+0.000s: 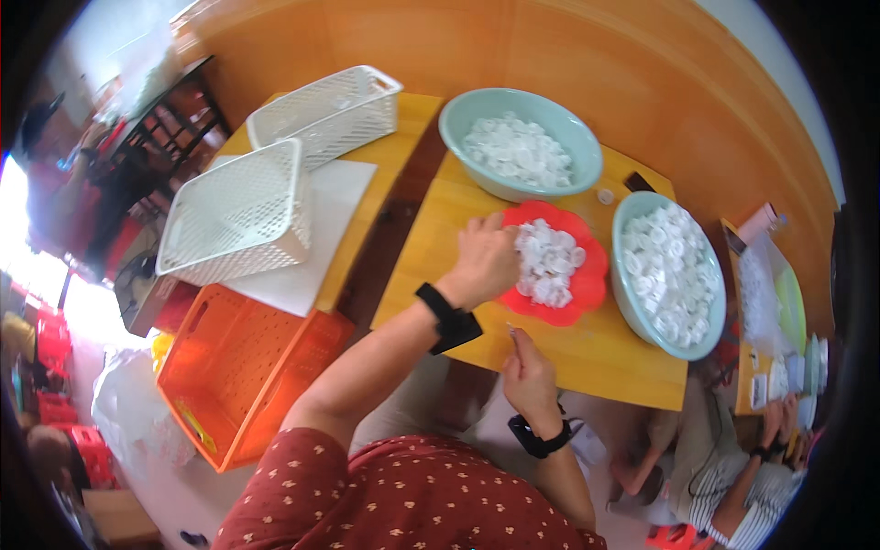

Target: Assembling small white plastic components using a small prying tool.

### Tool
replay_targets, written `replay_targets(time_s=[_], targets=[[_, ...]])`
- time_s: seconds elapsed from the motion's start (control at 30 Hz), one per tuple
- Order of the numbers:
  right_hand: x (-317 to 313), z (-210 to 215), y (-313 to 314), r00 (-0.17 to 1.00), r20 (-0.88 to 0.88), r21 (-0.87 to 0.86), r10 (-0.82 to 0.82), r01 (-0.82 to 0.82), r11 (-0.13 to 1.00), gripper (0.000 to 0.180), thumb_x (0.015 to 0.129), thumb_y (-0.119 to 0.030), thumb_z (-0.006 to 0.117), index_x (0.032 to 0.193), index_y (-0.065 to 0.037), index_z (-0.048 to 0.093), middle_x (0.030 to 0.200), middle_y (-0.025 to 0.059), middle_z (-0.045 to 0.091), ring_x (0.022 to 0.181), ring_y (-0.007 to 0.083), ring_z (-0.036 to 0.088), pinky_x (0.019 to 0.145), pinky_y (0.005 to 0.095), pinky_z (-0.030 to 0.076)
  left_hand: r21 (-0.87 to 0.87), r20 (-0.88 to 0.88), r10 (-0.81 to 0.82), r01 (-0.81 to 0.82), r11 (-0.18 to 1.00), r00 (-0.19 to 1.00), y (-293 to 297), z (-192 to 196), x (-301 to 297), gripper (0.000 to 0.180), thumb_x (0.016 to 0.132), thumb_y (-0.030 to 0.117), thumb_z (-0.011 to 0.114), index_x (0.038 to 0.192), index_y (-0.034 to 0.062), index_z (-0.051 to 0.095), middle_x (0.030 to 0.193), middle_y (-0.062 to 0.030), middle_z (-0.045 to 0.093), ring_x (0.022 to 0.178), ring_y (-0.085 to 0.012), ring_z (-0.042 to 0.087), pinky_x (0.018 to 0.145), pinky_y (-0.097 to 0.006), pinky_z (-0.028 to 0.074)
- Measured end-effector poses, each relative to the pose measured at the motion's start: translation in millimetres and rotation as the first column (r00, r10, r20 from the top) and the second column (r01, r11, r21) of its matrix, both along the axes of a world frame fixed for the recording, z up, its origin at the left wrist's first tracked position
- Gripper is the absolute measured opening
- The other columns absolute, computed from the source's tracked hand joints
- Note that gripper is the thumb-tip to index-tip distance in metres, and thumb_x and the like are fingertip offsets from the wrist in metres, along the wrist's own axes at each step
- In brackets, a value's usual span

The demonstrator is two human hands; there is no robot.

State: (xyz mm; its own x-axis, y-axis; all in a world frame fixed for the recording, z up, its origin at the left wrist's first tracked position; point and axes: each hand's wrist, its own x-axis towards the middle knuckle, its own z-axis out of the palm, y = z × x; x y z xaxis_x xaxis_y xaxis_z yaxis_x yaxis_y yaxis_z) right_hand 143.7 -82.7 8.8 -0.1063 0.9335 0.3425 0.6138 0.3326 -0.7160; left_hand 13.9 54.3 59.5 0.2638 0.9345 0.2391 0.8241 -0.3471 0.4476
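Note:
A red scalloped dish point(594, 275) on the yellow table holds a heap of small white translucent plastic pieces point(548, 261). Over its left edge is my left hand point(489, 258), fingers curled together; whatever they hold is hidden. My right hand point(530, 376) is closed in a pinch near the table's front edge, below the dish. A small pale piece point(511, 327) shows at its fingertips, too small to name. Behind the dish stands a pale green basin point(587, 151) of similar white pieces. Another pale green basin point(626, 316), filled with white round pieces, is to the right.
Two white perforated baskets point(234, 215) point(330, 115) stand on the left table, over a white sheet point(346, 197). An orange crate point(234, 376) lies below them. A dark phone-like object point(639, 182) rests between the basins. Another person point(733, 477) sits at the right.

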Motion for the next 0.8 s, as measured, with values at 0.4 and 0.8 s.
replay_targets(time_s=[0.4,0.8], targets=[[19,-23,-2,0.997,-0.036,-0.106,0.062,-0.065,0.992,0.033,0.085,-0.004,0.043,0.115,0.006,0.051,0.101,0.0286,0.059,0.088,0.0394,0.062,0.073,0.0393,0.048,0.069,-0.081,0.027,-0.021,0.997,0.996,20,-56,21,0.012,0.062,0.01,0.059,0.073,0.007,0.062,0.086,-0.008,0.059,0.095,-0.0277,0.051,0.072,-0.047,0.037],[21,-18,2,1.0,-0.02,-0.329,-0.005,-0.002,0.944,0.032,0.089,-0.005,0.039,0.118,0.007,0.047,0.094,0.0194,0.061,0.077,0.0252,0.06,0.069,0.0335,0.046,0.247,0.807,-0.197,-0.014,0.969,0.556,-60,-33,-7,0.009,0.065,-0.002,0.062,0.069,-0.0033,0.055,0.07,-0.0134,0.055,0.066,-0.0278,0.055,0.058,-0.036,0.044]])
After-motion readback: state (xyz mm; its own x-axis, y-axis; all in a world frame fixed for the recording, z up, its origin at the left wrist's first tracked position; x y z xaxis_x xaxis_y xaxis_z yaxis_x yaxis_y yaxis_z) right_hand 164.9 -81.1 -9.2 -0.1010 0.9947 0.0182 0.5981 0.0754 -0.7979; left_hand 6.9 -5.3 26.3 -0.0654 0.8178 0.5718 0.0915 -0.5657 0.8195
